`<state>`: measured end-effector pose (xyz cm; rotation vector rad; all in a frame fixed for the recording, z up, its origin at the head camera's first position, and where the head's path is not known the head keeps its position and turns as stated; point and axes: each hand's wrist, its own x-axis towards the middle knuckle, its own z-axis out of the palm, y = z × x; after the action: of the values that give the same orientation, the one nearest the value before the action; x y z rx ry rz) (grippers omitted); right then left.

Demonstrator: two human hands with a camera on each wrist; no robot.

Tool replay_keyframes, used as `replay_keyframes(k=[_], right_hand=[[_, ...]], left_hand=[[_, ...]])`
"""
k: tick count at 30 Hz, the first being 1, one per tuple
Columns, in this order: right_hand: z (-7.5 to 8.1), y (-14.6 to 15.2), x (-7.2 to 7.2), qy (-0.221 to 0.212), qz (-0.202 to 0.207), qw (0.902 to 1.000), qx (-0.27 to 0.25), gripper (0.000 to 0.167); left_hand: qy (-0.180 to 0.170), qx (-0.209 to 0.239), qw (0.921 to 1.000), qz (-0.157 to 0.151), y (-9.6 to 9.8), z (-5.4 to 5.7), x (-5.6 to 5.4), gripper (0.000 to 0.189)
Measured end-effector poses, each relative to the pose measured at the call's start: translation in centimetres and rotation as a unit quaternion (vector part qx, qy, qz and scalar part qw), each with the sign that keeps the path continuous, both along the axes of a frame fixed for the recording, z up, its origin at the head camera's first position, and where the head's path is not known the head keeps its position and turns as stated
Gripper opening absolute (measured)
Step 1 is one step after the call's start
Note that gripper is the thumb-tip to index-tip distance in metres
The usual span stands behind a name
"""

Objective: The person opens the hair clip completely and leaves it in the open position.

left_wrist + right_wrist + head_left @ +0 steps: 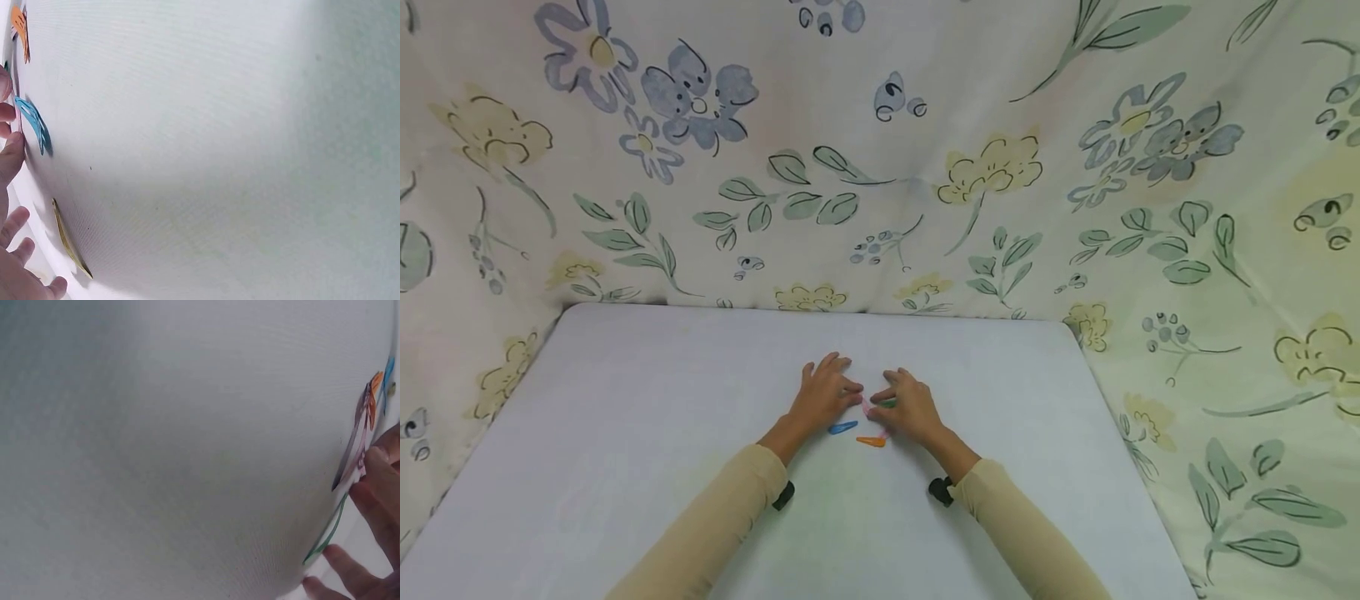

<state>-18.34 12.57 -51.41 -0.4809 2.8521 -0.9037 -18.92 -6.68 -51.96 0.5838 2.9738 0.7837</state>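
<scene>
We see the left hand and right hand both pinching a pink clip between them, beyond the blue clip and orange clip, and think uneven tugging could make it slip, knocking the green clip.

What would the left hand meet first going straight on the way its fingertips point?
Probably the right hand, facing it across the pink clip; depth there is hard to judge.

downward head view, wrist close-ups, shared tabletop
</scene>
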Motion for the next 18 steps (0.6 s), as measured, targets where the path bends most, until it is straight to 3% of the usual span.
replay_keyframes(k=[4,18], right_hand=[[-0.04,-0.09,0.02,0.010,0.007,0.9998,0.015,0.024],[-0.21,-0.24,-0.57,0.038,0.033,0.9981,0.035,0.013]], left_hand=[[0.006,0.011,0.9999,-0.005,0.12,0.23,0.05,0.017],[-0.020,0.041,0.9989,0.011,-0.27,0.19,0.09,0.005]])
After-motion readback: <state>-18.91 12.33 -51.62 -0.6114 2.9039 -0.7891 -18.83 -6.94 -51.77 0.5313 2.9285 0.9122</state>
